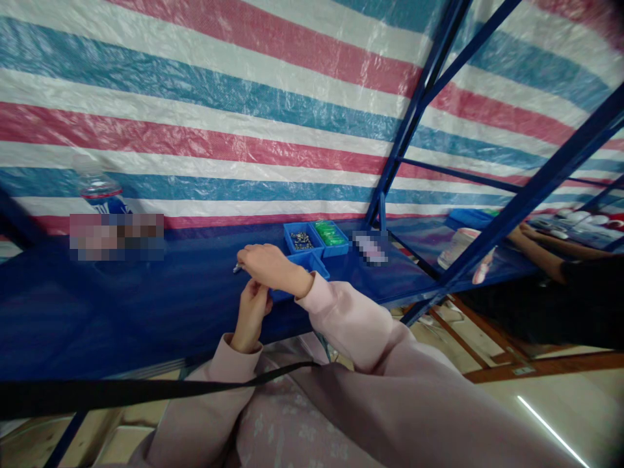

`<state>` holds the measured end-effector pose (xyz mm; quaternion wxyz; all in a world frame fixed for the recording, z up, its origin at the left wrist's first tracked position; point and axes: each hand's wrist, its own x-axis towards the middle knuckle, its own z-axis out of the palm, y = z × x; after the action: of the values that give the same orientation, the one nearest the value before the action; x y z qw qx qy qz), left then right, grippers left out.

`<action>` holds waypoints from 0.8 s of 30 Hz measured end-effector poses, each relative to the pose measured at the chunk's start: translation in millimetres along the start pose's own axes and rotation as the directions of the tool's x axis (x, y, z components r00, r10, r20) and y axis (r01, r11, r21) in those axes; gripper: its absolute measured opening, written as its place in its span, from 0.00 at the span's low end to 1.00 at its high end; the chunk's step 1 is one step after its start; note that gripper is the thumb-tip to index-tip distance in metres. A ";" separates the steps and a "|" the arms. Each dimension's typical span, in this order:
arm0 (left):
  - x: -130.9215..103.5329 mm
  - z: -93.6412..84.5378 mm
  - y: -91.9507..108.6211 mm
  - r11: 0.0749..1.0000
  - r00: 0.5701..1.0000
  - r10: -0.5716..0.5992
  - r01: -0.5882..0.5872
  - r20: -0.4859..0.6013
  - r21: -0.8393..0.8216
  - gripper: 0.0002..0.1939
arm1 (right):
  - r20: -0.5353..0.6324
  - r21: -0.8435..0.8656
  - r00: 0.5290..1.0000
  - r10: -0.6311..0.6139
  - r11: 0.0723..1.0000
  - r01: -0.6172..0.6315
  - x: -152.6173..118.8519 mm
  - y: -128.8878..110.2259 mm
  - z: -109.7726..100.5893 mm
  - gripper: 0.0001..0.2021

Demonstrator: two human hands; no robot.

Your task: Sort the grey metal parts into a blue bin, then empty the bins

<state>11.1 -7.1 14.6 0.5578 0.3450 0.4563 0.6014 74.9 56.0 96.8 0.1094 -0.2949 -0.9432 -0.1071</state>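
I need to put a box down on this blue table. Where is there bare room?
Bare room: the wide blue table stretch between the water bottle and the left hand. Crowded: around the right hand, where three blue trays cluster beside the frame post.

No readable text; water bottle [100, 190] label print blurred, illegible.

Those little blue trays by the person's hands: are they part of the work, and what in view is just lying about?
In use:
- right hand, pinching a small metal part
- left hand, just beneath it
- blue trays beside the hands: one with dark metal pieces, one with green pieces

Lying about:
- water bottle, far left
- white tub, on the neighbouring bench
- another person's arm, at right
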 end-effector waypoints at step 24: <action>6.4 2.2 -1.6 0.998 0.999 0.040 -0.040 -0.016 -0.049 0.19 | 0.275 -0.085 0.903 0.329 0.944 -0.318 -57.7 53.7 -6.0 0.11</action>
<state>12.8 -0.5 13.2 0.5505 0.3357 0.4386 0.6260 153.2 66.8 94.4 -0.0172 -0.4615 -0.8848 -0.0617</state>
